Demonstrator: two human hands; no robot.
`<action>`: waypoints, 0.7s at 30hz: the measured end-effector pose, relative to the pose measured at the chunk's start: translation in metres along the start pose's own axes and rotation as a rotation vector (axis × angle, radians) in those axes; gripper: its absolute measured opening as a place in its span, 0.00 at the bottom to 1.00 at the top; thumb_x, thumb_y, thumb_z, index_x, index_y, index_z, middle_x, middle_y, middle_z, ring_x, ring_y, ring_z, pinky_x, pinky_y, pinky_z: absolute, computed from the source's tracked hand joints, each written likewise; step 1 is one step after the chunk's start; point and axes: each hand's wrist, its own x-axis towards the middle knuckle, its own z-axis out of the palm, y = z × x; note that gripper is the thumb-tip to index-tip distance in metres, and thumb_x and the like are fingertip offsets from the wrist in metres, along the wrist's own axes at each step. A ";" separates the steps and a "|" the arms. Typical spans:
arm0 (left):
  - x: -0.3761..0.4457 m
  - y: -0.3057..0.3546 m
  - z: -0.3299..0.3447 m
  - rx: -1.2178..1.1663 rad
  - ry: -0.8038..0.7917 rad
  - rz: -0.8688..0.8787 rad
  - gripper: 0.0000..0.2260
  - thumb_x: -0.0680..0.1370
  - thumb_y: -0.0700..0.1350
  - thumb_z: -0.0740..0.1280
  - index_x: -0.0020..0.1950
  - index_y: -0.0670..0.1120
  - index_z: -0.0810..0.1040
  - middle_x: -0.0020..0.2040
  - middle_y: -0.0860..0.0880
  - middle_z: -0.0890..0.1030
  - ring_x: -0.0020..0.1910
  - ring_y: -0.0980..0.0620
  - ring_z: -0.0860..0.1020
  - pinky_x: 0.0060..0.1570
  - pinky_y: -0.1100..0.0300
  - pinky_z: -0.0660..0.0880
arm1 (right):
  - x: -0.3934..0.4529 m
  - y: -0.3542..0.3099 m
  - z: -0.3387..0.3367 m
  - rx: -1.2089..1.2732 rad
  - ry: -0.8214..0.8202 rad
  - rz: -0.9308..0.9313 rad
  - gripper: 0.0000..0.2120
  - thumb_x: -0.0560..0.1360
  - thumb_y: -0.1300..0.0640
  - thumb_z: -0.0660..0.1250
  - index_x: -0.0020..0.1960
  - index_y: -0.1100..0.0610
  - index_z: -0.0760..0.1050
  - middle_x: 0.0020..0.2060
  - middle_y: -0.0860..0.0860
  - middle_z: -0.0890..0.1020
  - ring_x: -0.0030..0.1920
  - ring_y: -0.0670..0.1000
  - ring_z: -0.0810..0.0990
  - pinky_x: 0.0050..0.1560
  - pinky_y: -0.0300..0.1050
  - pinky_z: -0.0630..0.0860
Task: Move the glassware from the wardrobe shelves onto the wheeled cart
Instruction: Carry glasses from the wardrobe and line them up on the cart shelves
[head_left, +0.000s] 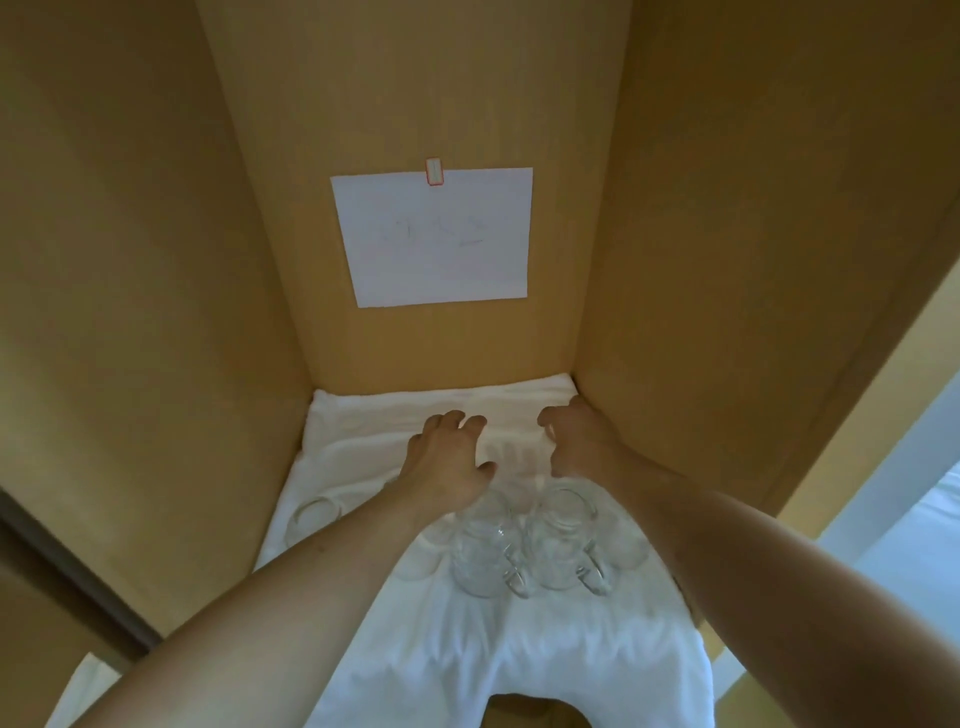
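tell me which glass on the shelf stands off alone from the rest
The glass at the far left, by the wardrobe's left wall; the handled mugs cluster centrally.

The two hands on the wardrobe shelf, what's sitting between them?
In the head view, a blurred clear glass stands on the white towel between the left hand and right hand.

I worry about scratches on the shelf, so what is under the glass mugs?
A white cloth lies under the glass mugs, covers the shelf floor to the back wall and hangs over the front edge. The shelf surface beneath is hidden by it.
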 end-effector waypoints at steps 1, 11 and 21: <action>-0.002 -0.003 -0.004 -0.001 0.006 -0.006 0.31 0.79 0.57 0.66 0.79 0.50 0.62 0.78 0.45 0.64 0.76 0.41 0.61 0.72 0.46 0.65 | -0.001 -0.004 -0.004 0.020 0.021 -0.014 0.35 0.69 0.56 0.76 0.74 0.45 0.68 0.63 0.56 0.69 0.60 0.59 0.76 0.56 0.46 0.76; -0.033 -0.052 -0.055 -0.002 0.097 -0.115 0.31 0.78 0.58 0.68 0.78 0.50 0.65 0.77 0.45 0.66 0.75 0.42 0.63 0.70 0.45 0.67 | -0.015 -0.077 -0.031 0.280 0.267 -0.121 0.46 0.65 0.48 0.82 0.77 0.48 0.64 0.66 0.57 0.66 0.64 0.60 0.73 0.62 0.50 0.76; -0.082 -0.120 -0.061 -0.067 -0.092 -0.259 0.48 0.63 0.53 0.83 0.79 0.53 0.64 0.73 0.49 0.70 0.71 0.46 0.69 0.66 0.50 0.73 | -0.023 -0.144 -0.009 0.437 0.421 -0.203 0.45 0.64 0.47 0.81 0.75 0.57 0.66 0.64 0.58 0.66 0.63 0.60 0.70 0.62 0.48 0.71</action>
